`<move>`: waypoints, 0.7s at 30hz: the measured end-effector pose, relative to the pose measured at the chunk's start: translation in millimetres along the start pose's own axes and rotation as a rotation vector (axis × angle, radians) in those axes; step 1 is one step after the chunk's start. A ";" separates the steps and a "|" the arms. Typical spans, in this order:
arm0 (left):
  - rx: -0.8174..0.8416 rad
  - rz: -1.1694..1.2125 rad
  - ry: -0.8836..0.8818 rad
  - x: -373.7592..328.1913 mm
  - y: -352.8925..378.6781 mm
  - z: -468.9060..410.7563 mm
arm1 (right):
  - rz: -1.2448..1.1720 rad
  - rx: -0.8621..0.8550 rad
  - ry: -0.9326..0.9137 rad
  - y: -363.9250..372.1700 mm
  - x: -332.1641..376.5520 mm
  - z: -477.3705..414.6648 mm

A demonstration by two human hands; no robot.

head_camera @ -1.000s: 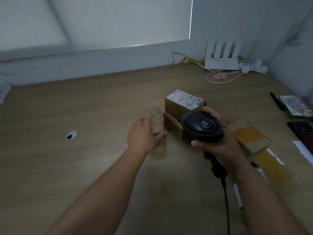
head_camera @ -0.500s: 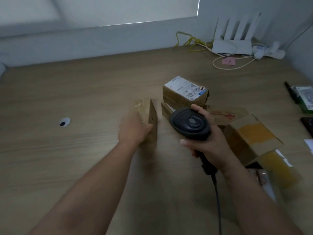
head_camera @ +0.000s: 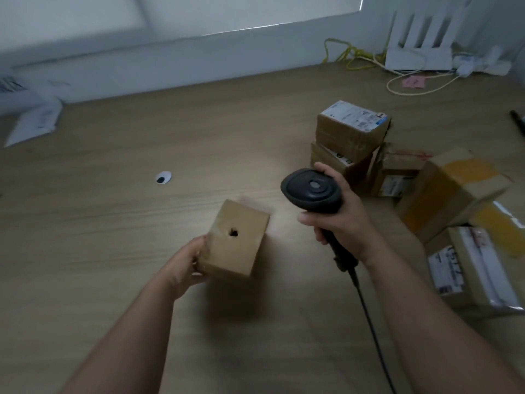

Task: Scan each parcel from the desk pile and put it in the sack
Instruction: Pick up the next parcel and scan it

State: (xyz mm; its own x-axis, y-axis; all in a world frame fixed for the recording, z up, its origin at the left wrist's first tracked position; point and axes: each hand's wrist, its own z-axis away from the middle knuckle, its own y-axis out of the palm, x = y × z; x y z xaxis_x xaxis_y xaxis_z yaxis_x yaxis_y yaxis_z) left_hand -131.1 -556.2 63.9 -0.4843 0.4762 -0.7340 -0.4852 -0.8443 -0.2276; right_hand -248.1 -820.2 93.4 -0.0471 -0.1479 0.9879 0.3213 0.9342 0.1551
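Note:
My left hand [head_camera: 187, 264] grips a small brown cardboard parcel [head_camera: 235, 237] by its left side, lifted over the wooden desk [head_camera: 113, 237]; its upper face has a small dark hole. My right hand [head_camera: 338, 220] holds a black corded barcode scanner [head_camera: 311, 190] just right of the parcel, head tilted toward it. The desk pile lies to the right: a labelled box [head_camera: 352, 126] stacked on another, a taped box [head_camera: 451, 189], and a labelled parcel [head_camera: 471, 268] near the right edge. No sack is in view.
A white router [head_camera: 420, 52] with yellow and white cables sits at the back right. White papers or mailers [head_camera: 34, 120] lie at the far left. A small white and black object [head_camera: 163, 177] rests on the desk. A pink note [head_camera: 413, 81] lies near the cables.
My left hand has pulled the small parcel away from the pile, toward me and to the left, and turned it flat side up. The scanner hand stayed close beside it.

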 end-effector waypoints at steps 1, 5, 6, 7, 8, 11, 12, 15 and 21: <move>-0.019 -0.002 -0.018 7.3 -2.4 1.6 | 0.004 0.001 0.001 5.6 -1.2 2.8; -0.276 -0.192 0.042 17.0 -1.0 -3.5 | 0.067 0.008 0.027 22.7 3.9 14.3; -0.341 -0.345 0.091 14.0 4.2 -0.9 | 0.076 0.001 0.033 26.0 6.2 17.1; -0.386 -0.541 0.137 9.7 12.2 4.5 | 0.079 -0.007 0.037 29.4 8.9 19.6; -0.398 -0.731 0.185 4.7 22.0 11.3 | 0.083 -0.011 0.040 32.9 11.4 21.7; -0.338 -1.056 0.245 3.9 41.8 15.4 | 0.095 -0.003 0.033 44.7 15.6 28.0; -0.323 -1.100 0.244 5.3 42.7 13.5 | 0.096 0.002 0.025 48.2 16.5 30.2; -0.290 -1.048 0.253 3.3 28.0 9.2 | 0.107 0.004 0.010 55.7 20.5 36.8; -0.067 -0.501 0.233 -3.9 -35.6 -3.1 | 0.121 -0.032 -0.016 72.2 22.6 46.8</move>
State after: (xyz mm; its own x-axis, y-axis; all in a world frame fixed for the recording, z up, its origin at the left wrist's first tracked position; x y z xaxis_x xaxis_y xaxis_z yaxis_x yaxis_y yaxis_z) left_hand -109.7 -528.7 72.9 -0.0290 0.7630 -0.6458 -0.5638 -0.5460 -0.6197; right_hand -270.2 -740.9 127.1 -0.0208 -0.0295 0.9994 0.3555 0.9340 0.0349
